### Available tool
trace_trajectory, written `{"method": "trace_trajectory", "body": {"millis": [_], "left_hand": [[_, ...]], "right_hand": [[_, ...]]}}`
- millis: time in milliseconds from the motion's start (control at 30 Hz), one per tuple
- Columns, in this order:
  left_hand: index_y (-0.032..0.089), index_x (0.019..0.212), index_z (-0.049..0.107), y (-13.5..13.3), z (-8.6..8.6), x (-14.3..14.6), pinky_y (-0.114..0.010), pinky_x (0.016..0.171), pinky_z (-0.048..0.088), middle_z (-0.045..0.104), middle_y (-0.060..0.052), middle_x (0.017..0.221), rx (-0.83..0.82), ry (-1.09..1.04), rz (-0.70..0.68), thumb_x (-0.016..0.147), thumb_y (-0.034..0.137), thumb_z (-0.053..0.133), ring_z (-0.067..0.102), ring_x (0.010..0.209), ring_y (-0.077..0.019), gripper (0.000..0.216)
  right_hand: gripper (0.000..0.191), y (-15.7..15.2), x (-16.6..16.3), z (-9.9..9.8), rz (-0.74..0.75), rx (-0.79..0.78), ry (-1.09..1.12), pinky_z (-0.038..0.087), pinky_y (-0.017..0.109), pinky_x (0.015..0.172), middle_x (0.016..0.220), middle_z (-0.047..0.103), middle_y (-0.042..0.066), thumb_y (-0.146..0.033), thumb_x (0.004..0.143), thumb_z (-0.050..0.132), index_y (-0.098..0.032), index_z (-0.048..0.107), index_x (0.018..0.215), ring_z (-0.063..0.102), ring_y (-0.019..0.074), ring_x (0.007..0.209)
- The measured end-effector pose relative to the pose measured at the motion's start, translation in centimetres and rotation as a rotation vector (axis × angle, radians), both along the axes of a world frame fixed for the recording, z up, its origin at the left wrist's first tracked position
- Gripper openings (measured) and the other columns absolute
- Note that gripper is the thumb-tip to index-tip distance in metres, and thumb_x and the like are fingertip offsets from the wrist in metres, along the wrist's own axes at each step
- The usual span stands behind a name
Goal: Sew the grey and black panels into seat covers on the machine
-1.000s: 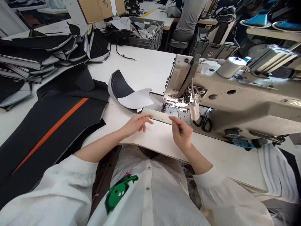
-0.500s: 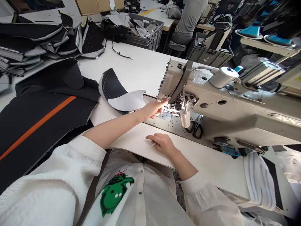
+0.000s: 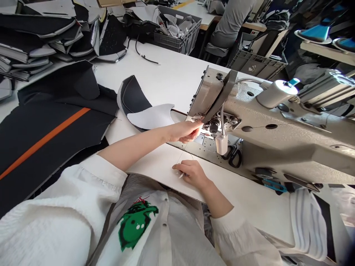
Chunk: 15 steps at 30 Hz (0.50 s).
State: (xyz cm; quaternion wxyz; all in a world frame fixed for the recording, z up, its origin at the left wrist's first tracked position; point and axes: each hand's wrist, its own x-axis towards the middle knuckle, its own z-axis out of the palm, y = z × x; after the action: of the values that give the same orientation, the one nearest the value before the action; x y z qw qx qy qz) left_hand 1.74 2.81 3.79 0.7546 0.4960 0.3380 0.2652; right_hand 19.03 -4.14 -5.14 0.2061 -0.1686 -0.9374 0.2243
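My left hand (image 3: 187, 132) reaches to the needle end of the sewing machine (image 3: 249, 114). Its fingers are bent and closed against the front of the machine head; what they grip is hidden. Over the white tabletop, my right hand (image 3: 194, 173) pinches a fine thread (image 3: 181, 153) that runs up towards the machine. A small whitish tip (image 3: 182, 175) pokes out under its fingers, too little seen to name. Scissors with black handles (image 3: 235, 157) lie on the machine bed beneath the arm. Left of the head rests a curved black and light-grey sewn piece (image 3: 151, 116).
Black fabric with an orange stripe (image 3: 47, 136) covers the left side. Stacked black panels (image 3: 36, 40) stand behind it. Grey crates (image 3: 191, 38) and a seated person in grey (image 3: 233, 24) are at the back. A white thread cone (image 3: 277, 92) sits on the machine; striped fabric (image 3: 306, 225) hangs at right.
My left hand's fingers have curled in more, staying by the machine head. The right hand has barely shifted. The view has turned slightly, so the machine appears further right.
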Motion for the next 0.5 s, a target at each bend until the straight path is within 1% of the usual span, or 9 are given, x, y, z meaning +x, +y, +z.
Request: {"method": "trace_trajectory", "body": {"millis": [67,167,233,267,333,400,433,467,500], "left_hand": [[0.018,0.045,0.038,0.1,0.2,0.3,-0.021,0.038,0.008,0.020,0.004,0.042,-0.040,-0.026,-0.004,0.079,0.075,0.043,0.016,0.035,-0.0055,0.067],[0.018,0.044,0.037,0.3,0.4,0.6,-0.022,0.039,0.009,0.018,0.004,0.042,-0.096,-0.044,-0.058,0.081,0.072,0.044,0.015,0.036,-0.0061,0.066],[0.019,0.044,0.035,0.3,0.2,0.6,-0.023,0.040,0.010,0.018,0.004,0.043,-0.077,-0.014,-0.080,0.082,0.072,0.042,0.015,0.037,-0.0067,0.066],[0.019,0.045,0.034,0.3,0.0,0.5,-0.024,0.040,0.011,0.018,0.004,0.043,-0.033,0.029,-0.061,0.082,0.073,0.040,0.015,0.037,-0.0070,0.066],[0.019,0.045,0.035,0.0,-0.8,0.0,-0.026,0.042,0.016,0.024,0.003,0.043,0.156,0.184,0.066,0.082,0.073,0.039,0.020,0.038,-0.0078,0.065],[0.018,0.045,0.040,-0.4,-1.6,-0.6,-0.027,0.046,0.023,0.034,0.001,0.044,0.391,0.391,0.275,0.084,0.069,0.040,0.030,0.040,-0.0093,0.064],[0.018,0.045,0.042,-0.7,-2.0,-0.9,-0.027,0.049,0.026,0.039,-0.001,0.046,0.472,0.479,0.368,0.085,0.067,0.040,0.034,0.043,-0.0100,0.063],[0.018,0.045,0.044,-0.9,-2.3,-1.1,-0.027,0.051,0.028,0.041,-0.001,0.047,0.510,0.534,0.438,0.086,0.066,0.038,0.037,0.044,-0.0104,0.063],[0.018,0.045,0.045,-1.0,-2.5,-1.3,-0.027,0.052,0.028,0.041,-0.001,0.046,0.501,0.545,0.470,0.087,0.066,0.035,0.037,0.044,-0.0103,0.064]], "right_hand": [[0.038,0.0,0.1,0.0,0.003,0.023,0.008,0.036,0.023,0.053,0.061,0.054,-0.002,-0.004,0.071,0.042,-0.021,0.064,0.097,0.050,0.0113,0.054],[0.039,-0.1,0.1,0.0,0.014,0.033,0.025,0.035,0.023,0.052,0.060,0.054,-0.002,-0.003,0.071,0.041,-0.021,0.064,0.096,0.049,0.0116,0.053],[0.038,-0.2,0.0,0.1,0.019,0.018,0.034,0.036,0.023,0.052,0.060,0.055,-0.002,-0.003,0.070,0.040,-0.021,0.064,0.095,0.050,0.0115,0.053],[0.038,-0.2,-0.1,0.2,0.019,0.010,0.037,0.036,0.023,0.052,0.061,0.055,-0.001,-0.003,0.070,0.040,-0.021,0.063,0.095,0.050,0.0113,0.053],[0.040,-0.3,-0.1,0.4,0.001,-0.004,0.051,0.038,0.022,0.053,0.063,0.057,-0.001,-0.003,0.069,0.039,-0.020,0.062,0.097,0.051,0.0111,0.054],[0.045,-0.4,-0.2,0.6,-0.051,-0.013,0.079,0.040,0.021,0.055,0.066,0.059,-0.001,-0.001,0.069,0.038,-0.019,0.060,0.103,0.053,0.0113,0.058],[0.048,-0.5,-0.3,0.7,-0.080,-0.017,0.088,0.041,0.021,0.057,0.068,0.060,0.000,0.000,0.069,0.037,-0.019,0.058,0.107,0.055,0.0115,0.060],[0.050,-0.5,-0.3,0.7,-0.101,-0.019,0.086,0.041,0.021,0.058,0.070,0.061,0.000,0.000,0.069,0.036,-0.018,0.057,0.110,0.056,0.0117,0.061],[0.051,-0.5,-0.4,0.7,-0.109,-0.019,0.073,0.042,0.021,0.059,0.071,0.062,0.000,0.000,0.070,0.036,-0.018,0.057,0.112,0.056,0.0118,0.063]]}}
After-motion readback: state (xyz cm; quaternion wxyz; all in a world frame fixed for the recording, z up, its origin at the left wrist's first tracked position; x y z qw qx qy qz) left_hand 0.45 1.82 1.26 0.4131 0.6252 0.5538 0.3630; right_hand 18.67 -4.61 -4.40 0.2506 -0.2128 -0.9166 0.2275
